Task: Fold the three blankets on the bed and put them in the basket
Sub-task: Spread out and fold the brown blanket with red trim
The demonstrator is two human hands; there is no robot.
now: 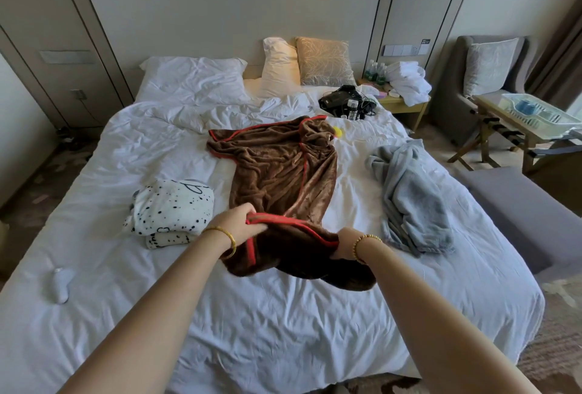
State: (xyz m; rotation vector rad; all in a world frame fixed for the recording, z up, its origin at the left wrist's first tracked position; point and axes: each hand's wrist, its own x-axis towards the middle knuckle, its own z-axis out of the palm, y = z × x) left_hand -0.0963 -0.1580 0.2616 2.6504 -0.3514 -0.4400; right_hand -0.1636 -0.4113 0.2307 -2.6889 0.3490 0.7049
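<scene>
both forearms are reaching in from the near edge over the white bed [283, 330], each wrist wearing a gold bracelet. the left hand [237, 223] is curling its fingers around the red-trimmed near edge of the brown blanket [277, 173], and the right hand [345, 244] is gripping the same edge further right, so the near end is lifting off the sheet and sagging in a dark fold beneath the hands. the blanket's long axis is running from the hands away toward the headboard, its far end spreading wider and rumpling, with one far corner pointing left. just left of it the white blanket with black spots [171, 214] is sitting folded in a stack, apart from the brown one. to the right the grey blanket [412, 195] is lying crumpled near the bed's right edge, also not touching the brown one. a small pale object near the lower left of the bed is too blurred to make out. a yellow thing [337, 131] is peeking out behind the brown blanket's far corner, mostly hidden. further back a tangle of black devices and cables [346, 105] is resting on the sheet, then the pillows [283, 62] are leaning at the headboard. at the far right a pale plastic basket [541, 114] is sitting on a wooden stand, cut off by the frame edge.
</scene>
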